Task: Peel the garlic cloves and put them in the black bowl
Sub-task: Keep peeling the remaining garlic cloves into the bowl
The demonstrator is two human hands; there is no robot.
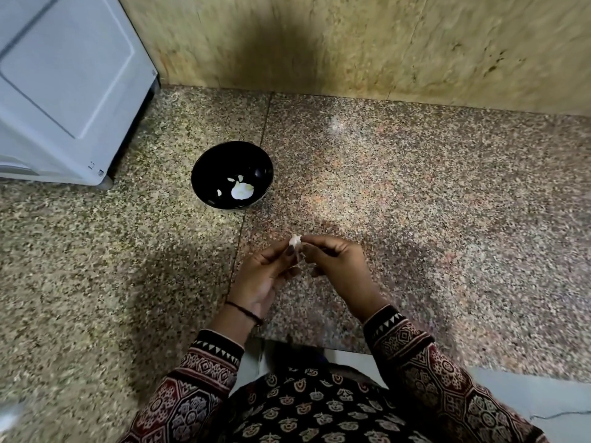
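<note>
Black bowl [204, 183] holds several pale pieces. Nearer than bowl, left hand [265, 273] and right hand [335, 263] pinch a garlic clove [294, 242], peeling unfinished.

Your table [415, 193] is speckled stone, with a seam running front to back. A black bowl [204, 167] sits across that seam, mostly to its left, with pale pieces [242, 190] inside. A white appliance [64, 91] stands in your far-left corner.
</note>
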